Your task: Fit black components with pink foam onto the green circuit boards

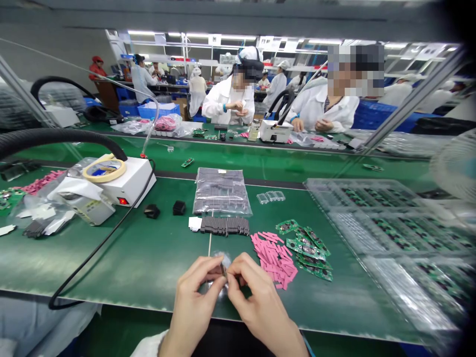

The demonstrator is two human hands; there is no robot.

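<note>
My left hand (196, 292) and my right hand (256, 293) meet over the front of the green bench, thumbs and forefingers pinched together. Between the fingertips is a small dark strip (223, 269), partly hidden; its exact kind is unclear. Shiny clear plastic (222, 256) shows behind and under the fingers. Just beyond lies a row of dark grey strips (225, 225) beside a white piece of paper (194, 224). A heap of pink strips (273, 259) is to the right of my right hand, with several green circuit boards (308, 248) stacked past it.
Clear trays of circuit boards (394, 223) fill the right side. A bag of grey strips (222, 191) lies at the back. On the left stand a white box (128, 181) with a tape roll (104, 170) and a trailing black cable (107, 238). Co-workers (234, 96) sit across a green conveyor (238, 152).
</note>
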